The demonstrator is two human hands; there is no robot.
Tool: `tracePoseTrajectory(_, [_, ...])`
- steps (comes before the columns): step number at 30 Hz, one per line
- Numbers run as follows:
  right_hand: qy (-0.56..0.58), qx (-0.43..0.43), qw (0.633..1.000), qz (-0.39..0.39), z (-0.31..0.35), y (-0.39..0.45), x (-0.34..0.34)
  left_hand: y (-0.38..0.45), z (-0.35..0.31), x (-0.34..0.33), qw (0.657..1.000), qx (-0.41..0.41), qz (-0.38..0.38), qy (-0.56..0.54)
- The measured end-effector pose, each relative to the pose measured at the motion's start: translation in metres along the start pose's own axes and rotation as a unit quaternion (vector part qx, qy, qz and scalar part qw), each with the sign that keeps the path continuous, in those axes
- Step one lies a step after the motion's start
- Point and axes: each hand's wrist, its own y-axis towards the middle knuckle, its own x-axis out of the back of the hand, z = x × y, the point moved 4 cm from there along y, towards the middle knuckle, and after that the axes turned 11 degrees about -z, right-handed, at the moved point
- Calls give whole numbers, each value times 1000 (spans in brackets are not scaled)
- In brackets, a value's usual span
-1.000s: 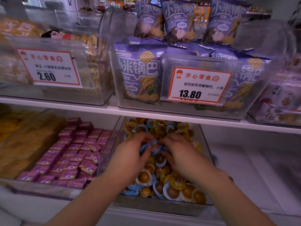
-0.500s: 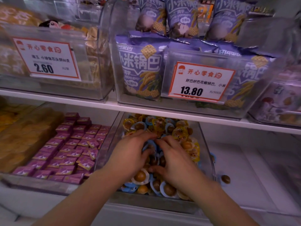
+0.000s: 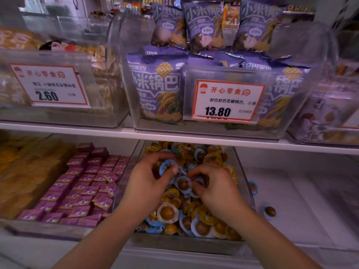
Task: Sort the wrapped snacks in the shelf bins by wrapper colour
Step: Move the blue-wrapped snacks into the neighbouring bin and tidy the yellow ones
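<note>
Two shelves hold clear bins. Two price tags hang above. In the middle bin, the left hand pinches one blue snack. The right hand pinches another blue snack. Two blue snacks lie outside, right.

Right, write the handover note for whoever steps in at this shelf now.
Left hand: over the clear bin, pinching a blue-wrapped snack.
Right hand: beside it, fingertips on another blue-wrapped one.
In the bin: blue, yellow and white wrappers, all mixed.
Done: two blue-wrapped snacks lie outside, on the shelf to the right: one near the front, one against the bin wall.
Left: nearly all of the pile.
</note>
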Motion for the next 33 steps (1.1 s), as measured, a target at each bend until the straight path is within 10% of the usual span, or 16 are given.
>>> tracePoseTrajectory(5, [78, -27, 996, -29, 6, -2, -2, -5, 0, 1, 999, -17, 2, 35])
tracePoseTrajectory(13, [-130, 125, 978, 102, 4, -16, -41, -8, -3, 4, 998, -40, -11, 44])
tracePoseTrajectory(18, [91, -124, 987, -36, 3, 1, -7, -8, -5, 9, 997, -35, -65, -6])
tracePoseTrajectory(22, [550, -421, 721, 17, 22, -9, 0, -19, -32, -1, 990, -101, -87, -48])
tracePoseTrajectory(25, [617, -443, 646, 77, 36, -22, 5, -33, -49, -23, 983, -177, -36, -31])
tracePoseTrajectory(33, [513, -351, 778, -91, -7, -34, 68, -57, -55, -59, 971, -122, 185, -95])
